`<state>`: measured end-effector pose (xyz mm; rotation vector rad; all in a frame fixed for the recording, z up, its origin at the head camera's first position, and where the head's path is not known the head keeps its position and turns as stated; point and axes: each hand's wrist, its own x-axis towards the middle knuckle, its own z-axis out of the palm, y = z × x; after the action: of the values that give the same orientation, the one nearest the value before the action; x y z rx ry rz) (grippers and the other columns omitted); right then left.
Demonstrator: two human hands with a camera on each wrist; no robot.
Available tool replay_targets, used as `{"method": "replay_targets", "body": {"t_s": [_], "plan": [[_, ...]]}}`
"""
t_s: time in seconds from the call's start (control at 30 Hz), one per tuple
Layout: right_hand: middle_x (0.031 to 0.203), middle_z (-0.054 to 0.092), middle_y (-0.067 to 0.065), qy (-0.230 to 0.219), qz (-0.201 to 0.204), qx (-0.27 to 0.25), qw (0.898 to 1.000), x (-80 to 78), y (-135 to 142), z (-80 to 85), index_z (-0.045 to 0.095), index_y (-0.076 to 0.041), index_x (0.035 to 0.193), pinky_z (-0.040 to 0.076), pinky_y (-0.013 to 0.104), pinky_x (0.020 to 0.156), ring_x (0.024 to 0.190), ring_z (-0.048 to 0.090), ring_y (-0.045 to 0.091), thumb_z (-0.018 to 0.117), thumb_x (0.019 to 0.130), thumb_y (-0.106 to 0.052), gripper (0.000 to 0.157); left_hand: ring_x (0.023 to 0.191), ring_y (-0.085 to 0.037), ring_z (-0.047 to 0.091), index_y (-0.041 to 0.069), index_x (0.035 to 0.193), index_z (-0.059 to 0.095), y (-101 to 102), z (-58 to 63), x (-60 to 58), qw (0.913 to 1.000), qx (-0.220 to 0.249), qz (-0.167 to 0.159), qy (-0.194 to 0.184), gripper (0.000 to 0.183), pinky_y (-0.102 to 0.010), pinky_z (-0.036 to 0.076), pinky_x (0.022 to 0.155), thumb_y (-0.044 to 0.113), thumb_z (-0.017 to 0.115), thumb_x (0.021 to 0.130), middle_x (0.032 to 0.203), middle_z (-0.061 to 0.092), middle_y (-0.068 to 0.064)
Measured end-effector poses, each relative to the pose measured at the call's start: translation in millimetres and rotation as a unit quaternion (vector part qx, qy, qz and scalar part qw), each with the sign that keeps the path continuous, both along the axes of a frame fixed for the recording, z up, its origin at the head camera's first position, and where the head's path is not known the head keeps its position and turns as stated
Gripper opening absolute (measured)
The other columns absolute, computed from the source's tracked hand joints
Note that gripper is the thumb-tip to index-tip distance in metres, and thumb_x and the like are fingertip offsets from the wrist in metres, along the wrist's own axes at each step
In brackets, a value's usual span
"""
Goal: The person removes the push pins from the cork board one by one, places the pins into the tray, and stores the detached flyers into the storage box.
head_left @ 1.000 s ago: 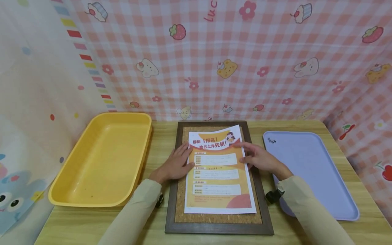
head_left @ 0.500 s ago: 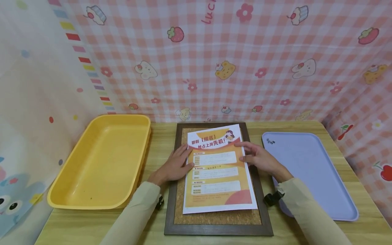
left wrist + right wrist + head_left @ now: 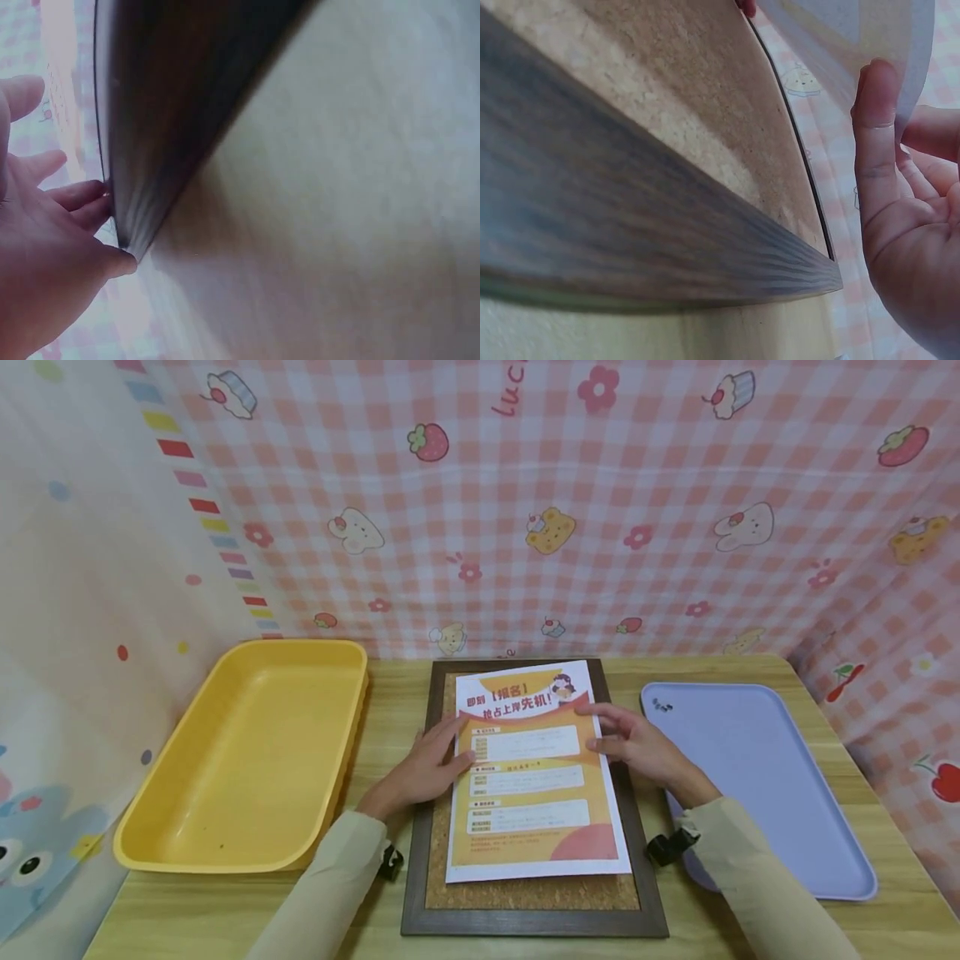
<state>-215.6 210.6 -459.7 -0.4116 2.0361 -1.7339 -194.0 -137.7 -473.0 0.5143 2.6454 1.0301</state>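
Observation:
A printed flyer (image 3: 528, 793) in orange, yellow and white lies slightly askew over a brown-framed corkboard (image 3: 555, 895), its edges a little raised. At its left edge is my left hand (image 3: 426, 767), thumb over the paper and fingers partly hidden at the border. My right hand (image 3: 647, 750) pinches the right edge between thumb and fingers. From the right wrist, the flyer (image 3: 877, 34) is lifted off the cork, with the right hand (image 3: 911, 232) gripping it. In the left wrist view, the board's dark frame (image 3: 172, 97) hides the paper beside my left hand (image 3: 49, 232).
A deep yellow tray (image 3: 255, 760) stands to the left on the wooden table (image 3: 390, 693). To the right lies a shallow lilac tray (image 3: 750, 777) with several small dark pieces (image 3: 662, 705) in its far left corner. A pink checked cloth (image 3: 480, 527) hangs behind.
The flyer has shifted slightly up and left over the board, and its lower edge has lifted a little. Both hands have stayed at its sides.

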Motion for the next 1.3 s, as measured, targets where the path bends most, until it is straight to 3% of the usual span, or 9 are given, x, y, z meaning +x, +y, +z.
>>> {"method": "replay_targets", "body": {"t_s": [0.2, 0.4, 0.47, 0.57, 0.63, 0.83, 0.93, 1.13, 1.3], "plan": [[0.14, 0.052, 0.029, -0.008, -0.008, 0.002, 1.0, 1.2, -0.1, 5.3, 0.041, -0.005, 0.147, 0.059, 0.037, 0.08, 0.099, 0.07, 0.019, 0.061, 0.097, -0.006, 0.053, 0.15, -0.025, 0.022, 0.014, 0.157, 0.03, -0.3, 6.0, 5.2, 0.9975, 0.063, 0.023, -0.02, 0.06, -0.058, -0.005, 0.119, 0.03, 0.051, 0.104, 0.16, 0.032, -0.007], [0.142, 0.05, 0.029, -0.002, -0.002, -0.01, 1.0, 2.8, -1.7, 9.4, 0.039, -0.004, 0.148, 0.059, 0.036, 0.081, 0.1, 0.07, 0.018, 0.061, 0.098, -0.007, 0.055, 0.14, -0.026, 0.04, 0.015, 0.148, 0.046, -3.9, 8.7, 13.8, 0.9898, 0.111, 0.083, -0.031, 0.049, -0.052, 0.026, 0.117, 0.026, 0.057, 0.101, 0.15, 0.047, -0.009], [0.142, 0.049, 0.03, 0.0, -0.001, -0.017, 1.0, 3.4, -2.4, 11.0, 0.039, -0.003, 0.148, 0.058, 0.036, 0.081, 0.101, 0.07, 0.018, 0.061, 0.098, -0.007, 0.055, 0.126, -0.026, 0.052, 0.014, 0.145, 0.05, -4.1, 9.9, 16.3, 0.9848, 0.14, 0.097, -0.033, 0.046, -0.049, 0.041, 0.106, 0.023, 0.058, 0.101, 0.139, 0.055, -0.01], [0.142, 0.048, 0.032, 0.004, -0.001, -0.027, 1.0, 3.8, -3.3, 12.8, 0.038, -0.001, 0.148, 0.058, 0.036, 0.082, 0.1, 0.07, 0.018, 0.061, 0.098, -0.006, 0.056, 0.105, -0.024, 0.061, 0.014, 0.144, 0.05, -2.7, 14.1, 20.4, 0.9755, 0.185, 0.113, -0.042, 0.044, -0.039, 0.052, 0.086, 0.018, 0.059, 0.101, 0.125, 0.062, -0.012], [0.142, 0.048, 0.032, 0.003, -0.002, -0.034, 0.999, 4.2, -4.0, 14.3, 0.038, -0.001, 0.148, 0.058, 0.037, 0.082, 0.099, 0.07, 0.019, 0.061, 0.097, -0.007, 0.056, 0.095, -0.023, 0.064, 0.016, 0.144, 0.05, -1.0, 19.0, 22.9, 0.9691, 0.203, 0.128, -0.058, 0.046, -0.035, 0.054, 0.076, 0.015, 0.059, 0.1, 0.118, 0.063, -0.014], [0.142, 0.052, 0.027, 0.019, -0.017, -0.033, 0.999, 7.3, -10.3, 20.6, 0.044, -0.006, 0.146, 0.056, 0.034, 0.086, 0.104, 0.068, 0.018, 0.064, 0.097, -0.012, 0.053, 0.089, -0.022, 0.069, 0.023, 0.148, 0.046, -0.9, 33.1, 28.7, 0.9577, 0.221, 0.162, -0.09, 0.054, -0.034, 0.058, 0.072, 0.008, 0.061, 0.098, 0.119, 0.064, -0.017], [0.142, 0.054, 0.021, 0.026, -0.029, -0.019, 0.999, 9.0, -17.2, 24.9, 0.047, -0.01, 0.145, 0.054, 0.031, 0.088, 0.108, 0.066, 0.015, 0.066, 0.096, -0.016, 0.052, 0.087, -0.021, 0.069, 0.023, 0.148, 0.046, -6.2, 40.0, 31.2, 0.9557, 0.228, 0.163, -0.09, 0.055, -0.031, 0.057, 0.069, 0.004, 0.058, 0.098, 0.119, 0.065, -0.02], [0.14, 0.055, 0.022, 0.031, -0.027, -0.047, 0.998, 9.4, -32.8, 32.5, 0.048, -0.007, 0.143, 0.055, 0.033, 0.088, 0.108, 0.067, 0.017, 0.066, 0.096, -0.013, 0.051, 0.08, -0.019, 0.063, 0.018, 0.147, 0.049, -21.4, 51.0, 33.8, 0.9569, 0.227, 0.164, -0.076, 0.052, -0.023, 0.046, 0.058, 0.001, 0.058, 0.098, 0.117, 0.065, -0.022], [0.141, 0.054, 0.022, 0.028, -0.019, -0.064, 0.997, 9.1, -47.0, 37.8, 0.048, -0.007, 0.143, 0.056, 0.035, 0.087, 0.106, 0.067, 0.018, 0.066, 0.096, -0.011, 0.051, 0.085, -0.019, 0.066, 0.018, 0.146, 0.05, -33.6, 61.6, 35.1, 0.9551, 0.229, 0.172, -0.077, 0.052, -0.024, 0.05, 0.061, 0.003, 0.059, 0.097, 0.12, 0.064, -0.023]]}}
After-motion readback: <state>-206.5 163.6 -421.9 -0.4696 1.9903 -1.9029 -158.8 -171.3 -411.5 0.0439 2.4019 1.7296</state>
